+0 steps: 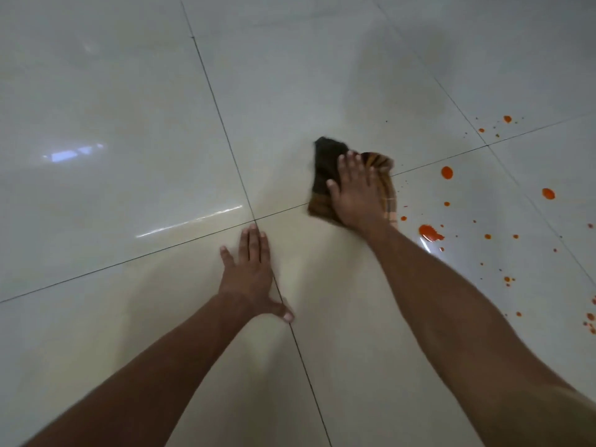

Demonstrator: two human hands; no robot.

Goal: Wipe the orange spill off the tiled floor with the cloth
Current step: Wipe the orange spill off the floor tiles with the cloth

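A brown and orange checked cloth (pixel 325 162) lies bunched on the pale tiled floor (pixel 129 124). My right hand (pixel 356 193) presses flat on top of it, fingers spread. The orange spill (pixel 430 233) is scattered as drops and blobs to the right of the cloth, with larger spots at the upper right (pixel 447 172) and smaller specks towards the right edge. The cloth sits just left of the nearest drops. My left hand (pixel 253 274) rests flat on the floor near a tile joint, fingers apart, holding nothing.
Dark grout lines (pixel 225 140) cross the glossy floor. Reflections of light show on the tiles at the left (pixel 74 153). More orange specks lie at the far right edge (pixel 591 321).
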